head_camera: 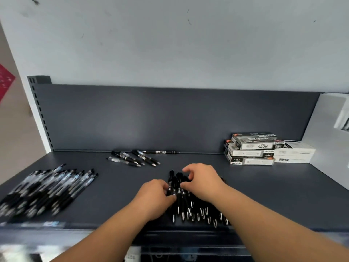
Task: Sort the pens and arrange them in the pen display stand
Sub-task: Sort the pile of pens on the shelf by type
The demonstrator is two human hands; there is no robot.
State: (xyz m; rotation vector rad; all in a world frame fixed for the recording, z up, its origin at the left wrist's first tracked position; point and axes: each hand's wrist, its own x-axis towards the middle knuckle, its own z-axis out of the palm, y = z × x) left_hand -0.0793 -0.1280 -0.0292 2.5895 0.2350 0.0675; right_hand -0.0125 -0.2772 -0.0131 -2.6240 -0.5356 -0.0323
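SORTING IN PROGRESS: Your left hand and right hand close from either side on the black pens, fingers curled round them. The left grips mid-barrel and the right cups the button ends, prob. to square the bunch so all tips point toward you. These pens lie centre-front on the dark shelf. Far left is a fanned heap of clear-barrel pens, apparently kept apart as its own sort. At the back lie a few more clear pens w/ one slim pen along the back panel. Right rear: stacked pen boxes. No display stand in shot, so arranging looks not yet begun.
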